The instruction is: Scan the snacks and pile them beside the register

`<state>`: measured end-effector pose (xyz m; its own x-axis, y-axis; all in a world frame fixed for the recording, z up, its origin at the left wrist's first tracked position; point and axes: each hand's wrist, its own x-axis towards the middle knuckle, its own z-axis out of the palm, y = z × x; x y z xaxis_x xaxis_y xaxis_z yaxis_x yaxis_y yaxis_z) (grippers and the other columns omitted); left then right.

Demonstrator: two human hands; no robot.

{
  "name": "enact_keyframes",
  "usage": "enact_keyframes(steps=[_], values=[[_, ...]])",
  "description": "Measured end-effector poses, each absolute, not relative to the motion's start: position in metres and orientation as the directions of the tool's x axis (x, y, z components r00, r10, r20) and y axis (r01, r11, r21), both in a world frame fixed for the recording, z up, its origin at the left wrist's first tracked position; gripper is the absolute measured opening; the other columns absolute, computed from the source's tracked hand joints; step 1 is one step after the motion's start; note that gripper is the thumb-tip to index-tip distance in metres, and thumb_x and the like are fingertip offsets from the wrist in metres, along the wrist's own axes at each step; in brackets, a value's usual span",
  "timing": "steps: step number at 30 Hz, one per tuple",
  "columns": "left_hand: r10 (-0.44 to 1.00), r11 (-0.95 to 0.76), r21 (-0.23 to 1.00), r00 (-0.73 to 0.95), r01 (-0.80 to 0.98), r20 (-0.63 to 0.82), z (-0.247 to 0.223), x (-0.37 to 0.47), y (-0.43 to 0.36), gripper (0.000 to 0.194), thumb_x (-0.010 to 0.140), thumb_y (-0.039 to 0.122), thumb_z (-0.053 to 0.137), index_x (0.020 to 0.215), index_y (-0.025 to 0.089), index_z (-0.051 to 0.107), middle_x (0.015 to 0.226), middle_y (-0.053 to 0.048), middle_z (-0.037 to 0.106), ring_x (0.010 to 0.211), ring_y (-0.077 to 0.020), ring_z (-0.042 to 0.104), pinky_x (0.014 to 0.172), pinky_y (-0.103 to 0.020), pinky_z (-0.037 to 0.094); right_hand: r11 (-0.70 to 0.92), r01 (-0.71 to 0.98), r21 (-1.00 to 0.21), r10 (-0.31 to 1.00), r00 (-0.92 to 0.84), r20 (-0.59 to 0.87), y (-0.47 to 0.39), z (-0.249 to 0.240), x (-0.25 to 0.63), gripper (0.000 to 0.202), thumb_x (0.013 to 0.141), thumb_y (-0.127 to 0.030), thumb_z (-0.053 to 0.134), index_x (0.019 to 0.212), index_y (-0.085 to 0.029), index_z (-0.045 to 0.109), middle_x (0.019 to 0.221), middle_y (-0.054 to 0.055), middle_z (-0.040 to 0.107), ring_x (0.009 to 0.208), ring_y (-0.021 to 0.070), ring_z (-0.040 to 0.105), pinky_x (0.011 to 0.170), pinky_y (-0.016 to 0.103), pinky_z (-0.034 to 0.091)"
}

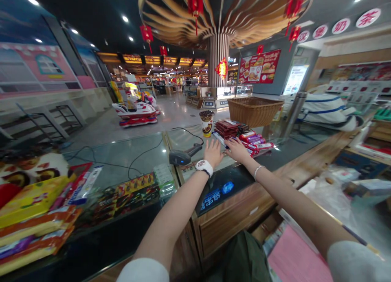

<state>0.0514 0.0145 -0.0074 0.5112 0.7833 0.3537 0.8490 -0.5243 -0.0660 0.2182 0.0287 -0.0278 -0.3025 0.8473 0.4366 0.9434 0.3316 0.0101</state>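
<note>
Both my arms reach over the glass counter (195,172). My left hand (214,152), with a white watch (204,167) at the wrist, has its fingers spread near the front of the packets. Beside it, my right hand (237,151) lies with fingers apart at the edge of the red and purple snack packs (255,140), touching or just over them. A pale wrapped bar (218,138) lies just beyond my fingertips. Behind it is a pile of dark red packets (226,128). What lies under my palms is hidden.
Left of my hands lies a barcode scanner (184,155) with its cable. A lidded cup (207,123) stands behind the packets, and a wicker basket (255,112) at the back right. Boxed snacks (33,198) fill the counter's left end. A metal post (293,115) rises at the right.
</note>
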Motion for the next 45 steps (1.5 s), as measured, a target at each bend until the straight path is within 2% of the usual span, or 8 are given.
enact_keyframes(steps=[5,10,15,21,29,36,41,45], values=[[0.785,-0.53,-0.078,0.524,0.844,0.331,-0.006,0.053,0.013,0.057,0.094,0.029,0.043,0.147,0.008,0.041,0.156,-0.012,0.04,0.148,-0.0296,0.029,0.124,-0.052,0.012,0.363,0.932,0.009,0.841,-0.332,0.427,0.025,-0.021,0.217,0.044,0.088,-0.019,0.045,0.128,-0.014,0.061,0.131,0.014,0.065,0.13,0.0273,0.051,0.121,0.051,0.017],[0.768,-0.543,-0.076,0.531,0.836,0.358,-0.008,0.052,0.014,0.049,0.096,0.027,0.043,0.142,0.011,0.047,0.15,-0.013,0.049,0.143,-0.0289,0.037,0.123,-0.051,0.018,0.443,0.896,0.03,0.791,-0.406,0.456,0.022,-0.019,0.214,0.035,0.091,-0.024,0.05,0.12,-0.015,0.066,0.117,0.013,0.071,0.116,0.0251,0.06,0.121,0.047,0.02],[0.73,-0.541,-0.129,0.54,0.831,0.419,-0.007,0.053,0.016,0.03,0.095,0.017,0.045,0.12,0.012,0.062,0.123,-0.013,0.066,0.122,-0.0258,0.056,0.12,-0.047,0.026,0.522,0.848,0.092,0.69,-0.483,0.539,0.023,-0.02,0.212,0.02,0.089,-0.025,0.058,0.101,-0.017,0.071,0.098,0.011,0.075,0.1,0.0251,0.065,0.118,0.047,0.028],[0.69,-0.496,-0.163,0.501,0.853,0.523,0.0,0.049,0.012,0.022,0.095,0.015,0.048,0.11,0.018,0.064,0.11,-0.009,0.07,0.105,-0.0265,0.062,0.111,-0.05,0.037,0.535,0.834,0.136,0.543,-0.463,0.7,0.016,-0.02,0.207,0.014,0.09,-0.021,0.056,0.087,-0.02,0.07,0.082,0.007,0.073,0.086,0.0234,0.065,0.109,0.046,0.039],[0.482,-0.547,-0.312,0.597,0.777,0.641,0.013,0.019,-0.002,0.023,0.096,0.014,0.049,0.109,0.022,0.066,0.107,-0.006,0.072,0.091,-0.0217,0.066,0.102,-0.046,0.045,0.573,0.809,0.132,0.392,-0.412,0.823,0.01,-0.02,0.203,0.021,0.091,-0.023,0.057,0.111,-0.019,0.064,0.109,0.01,0.073,0.101,0.0243,0.063,0.101,0.043,0.044],[0.288,-0.585,-0.494,0.734,0.644,0.615,0.022,-0.031,-0.031,0.018,0.095,0.015,0.052,0.105,0.021,0.066,0.107,-0.003,0.074,0.084,-0.0187,0.066,0.101,-0.046,0.046,0.645,0.731,0.222,0.33,-0.528,0.782,0.0,-0.013,0.187,0.025,0.093,-0.017,0.054,0.113,-0.022,0.067,0.11,0.009,0.073,0.101,0.0224,0.063,0.102,0.045,0.044],[0.276,-0.571,-0.47,0.696,0.673,0.662,0.027,-0.075,-0.043,0.018,0.093,0.013,0.054,0.103,0.022,0.067,0.107,-0.003,0.074,0.09,-0.0181,0.067,0.105,-0.045,0.045,0.703,0.622,0.344,0.178,-0.622,0.762,-0.009,-0.001,0.151,0.026,0.096,-0.018,0.051,0.115,-0.024,0.068,0.109,0.005,0.075,0.094,0.0191,0.065,0.097,0.04,0.048],[0.29,-0.55,-0.457,0.673,0.7,0.681,0.036,-0.114,-0.054,0.018,0.093,0.013,0.054,0.099,0.023,0.068,0.106,-0.002,0.075,0.091,-0.0177,0.067,0.105,-0.045,0.045,0.742,0.566,0.361,0.119,-0.64,0.759,-0.012,0.009,0.114,0.026,0.097,-0.022,0.053,0.117,-0.025,0.068,0.115,0.005,0.074,0.095,0.0195,0.066,0.095,0.04,0.049]])
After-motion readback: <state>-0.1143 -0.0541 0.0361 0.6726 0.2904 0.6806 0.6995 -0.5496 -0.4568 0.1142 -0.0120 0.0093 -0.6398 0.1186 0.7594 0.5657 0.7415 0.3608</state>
